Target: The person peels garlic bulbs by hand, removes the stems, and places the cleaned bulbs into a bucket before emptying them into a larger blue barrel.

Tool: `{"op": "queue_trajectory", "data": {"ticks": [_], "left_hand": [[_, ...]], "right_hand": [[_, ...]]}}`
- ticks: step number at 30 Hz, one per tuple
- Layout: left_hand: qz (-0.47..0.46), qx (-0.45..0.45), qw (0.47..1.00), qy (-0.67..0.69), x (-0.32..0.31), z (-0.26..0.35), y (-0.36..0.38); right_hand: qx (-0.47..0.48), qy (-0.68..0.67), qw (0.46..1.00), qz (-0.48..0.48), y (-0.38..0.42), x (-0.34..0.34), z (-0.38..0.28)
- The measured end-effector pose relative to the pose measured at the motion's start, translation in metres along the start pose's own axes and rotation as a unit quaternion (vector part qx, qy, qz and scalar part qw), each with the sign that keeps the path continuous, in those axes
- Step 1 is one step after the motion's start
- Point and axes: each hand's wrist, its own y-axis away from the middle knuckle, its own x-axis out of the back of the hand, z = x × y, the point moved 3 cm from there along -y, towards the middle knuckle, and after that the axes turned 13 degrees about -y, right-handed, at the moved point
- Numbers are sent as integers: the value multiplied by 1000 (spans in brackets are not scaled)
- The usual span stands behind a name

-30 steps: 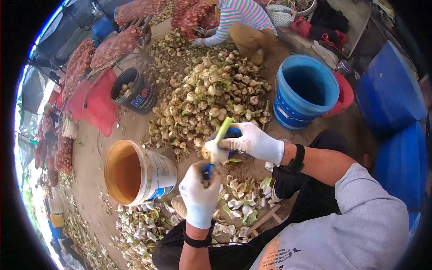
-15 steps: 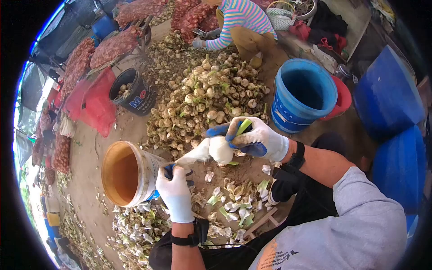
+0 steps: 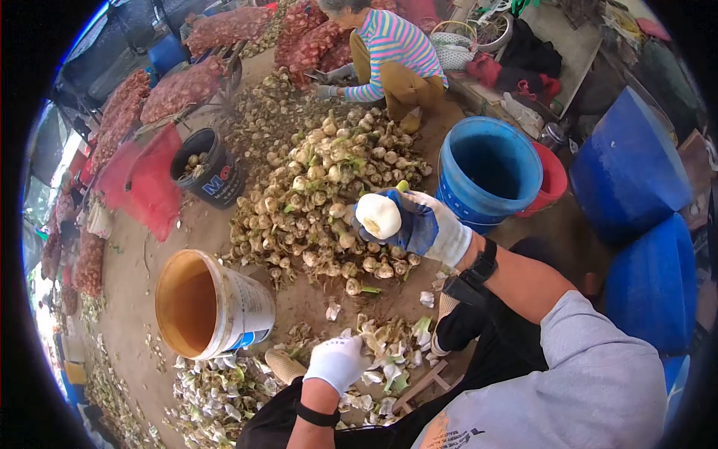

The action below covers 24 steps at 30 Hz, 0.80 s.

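Observation:
My right hand (image 3: pixel 432 228), in a white glove with blue palm, is closed around a clean white garlic bulb (image 3: pixel 378 216). The bulb's round end faces me, and a bit of green stem shows above the fingers. Lower down, my left hand (image 3: pixel 336 364), also gloved, is over loose garlic skins (image 3: pixel 393 348). Its back is towards me and its fingers are mostly hidden, so whether it holds anything does not show. Beyond the bulb lies a big heap of untrimmed garlic (image 3: pixel 314 194).
A white bucket (image 3: pixel 247 310) lies tilted at left; a dark bucket (image 3: pixel 221 179) with some garlic stands behind it. Right are a blue bucket (image 3: pixel 479 191), a red basin (image 3: pixel 552 179) and large blue tubs (image 3: pixel 628 165). Another person (image 3: pixel 396 56) crouches beyond the heap, near red mesh sacks (image 3: pixel 310 45).
My left hand has come away from the bulb and dropped towards the skins; the loose skin it was pulling is off the bulb. My right hand has turned the bulb's end towards me.

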Motion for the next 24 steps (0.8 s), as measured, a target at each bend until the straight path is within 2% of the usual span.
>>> {"op": "queue_trajectory", "data": {"ticks": [2,3,4,6,8,10,11,12,14,16,17,18,20,22,23,24], "left_hand": [[34,36,998,-31,5,-8,-3],[100,34,994,-26,3,-15,-2],[98,35,994,-27,11,-15,2],[123,72,990,13,37,-15,11],[152,71,986,23,45,-19,14],[185,95,978,24,61,-23,22],[185,92,978,24,64,-24,24],[193,92,977,25,68,-25,24],[208,102,972,30,70,-31,26],[222,99,969,44,71,-36,29],[205,117,971,29,72,-38,31],[188,132,973,14,73,-41,31],[171,141,975,20,69,-48,34],[158,156,975,26,64,-55,34],[141,162,977,14,60,-58,34],[124,167,978,2,57,-62,35]], "right_hand": [[45,89,995,24,-7,15,-15],[38,126,991,-19,-8,13,-22],[75,189,978,43,-6,18,-37],[99,25,994,-40,-10,19,-73],[294,68,953,-19,0,12,-116],[390,21,921,3,-1,30,-154],[415,70,905,62,-8,56,-163],[363,83,918,134,-19,85,-165],[299,195,891,281,-44,110,-148],[290,357,850,259,-76,120,-128],[223,461,809,289,-96,134,-123],[186,574,735,310,-114,148,-117],[49,801,492,337,-143,161,-108],[-50,820,441,362,-166,190,-99],[-70,829,410,373,-177,214,-98],[-75,829,411,372,-186,237,-99]]}}
